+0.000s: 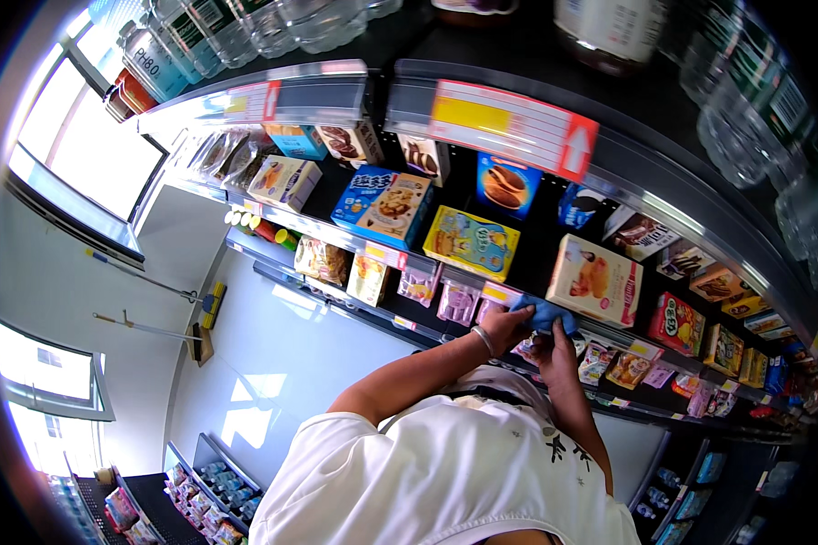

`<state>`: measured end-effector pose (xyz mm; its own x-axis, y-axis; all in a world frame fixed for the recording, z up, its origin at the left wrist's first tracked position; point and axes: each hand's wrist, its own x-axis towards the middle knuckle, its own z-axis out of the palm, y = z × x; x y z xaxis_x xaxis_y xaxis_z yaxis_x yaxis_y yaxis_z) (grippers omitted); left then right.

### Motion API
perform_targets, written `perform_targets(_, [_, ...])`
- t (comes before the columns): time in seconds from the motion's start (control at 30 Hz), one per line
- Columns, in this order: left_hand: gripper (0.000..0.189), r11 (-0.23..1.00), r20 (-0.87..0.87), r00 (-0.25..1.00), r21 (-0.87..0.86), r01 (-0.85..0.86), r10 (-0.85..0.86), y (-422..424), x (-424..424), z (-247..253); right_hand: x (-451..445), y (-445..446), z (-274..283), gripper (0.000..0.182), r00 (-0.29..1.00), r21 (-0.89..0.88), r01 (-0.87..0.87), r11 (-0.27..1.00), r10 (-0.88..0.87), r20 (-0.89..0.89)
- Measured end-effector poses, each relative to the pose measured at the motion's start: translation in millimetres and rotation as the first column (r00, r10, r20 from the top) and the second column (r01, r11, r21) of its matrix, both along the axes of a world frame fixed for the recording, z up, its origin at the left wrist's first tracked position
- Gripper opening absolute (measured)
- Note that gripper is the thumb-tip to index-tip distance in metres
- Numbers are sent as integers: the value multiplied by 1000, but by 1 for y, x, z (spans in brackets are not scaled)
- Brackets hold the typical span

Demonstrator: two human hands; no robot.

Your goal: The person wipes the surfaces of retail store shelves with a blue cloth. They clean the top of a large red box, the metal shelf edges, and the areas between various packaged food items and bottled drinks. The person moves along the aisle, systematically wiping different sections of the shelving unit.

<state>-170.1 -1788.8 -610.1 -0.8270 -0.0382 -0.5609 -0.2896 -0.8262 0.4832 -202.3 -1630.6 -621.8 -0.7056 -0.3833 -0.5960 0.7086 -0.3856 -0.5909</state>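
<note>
A blue cloth (542, 315) is pinched between both hands at the front edge of a shop shelf. My left hand (506, 329), with a bangle on its wrist, grips the cloth's left part; my right hand (557, 351) holds it from below with the thumb up. Just above the cloth, a cream biscuit box (594, 279) lies on the dark shelf. Further left lie a yellow snack box (471, 243) and a blue cookie box (383, 206). The price strip (501, 293) runs beside the cloth.
An upper shelf with a clear price rail (511, 122) and water bottles (225, 34) overhangs the boxes. Packaged snacks (459, 303) hang or stand on the lower shelf. A mop (213, 303) leans by the wall at left. More stocked shelves (157, 501) stand behind.
</note>
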Motion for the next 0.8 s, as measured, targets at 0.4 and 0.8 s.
perform_targets(0.4, [26, 999, 5, 999, -38, -34, 34, -127, 52, -3, 35, -128, 5, 31, 994, 21, -59, 998, 57, 96])
perform_targets(0.8, [22, 976, -49, 979, -85, -201, 198, -213, 90, -6, 58, -227, 26, 33, 974, 124, -220, 967, 225, -27])
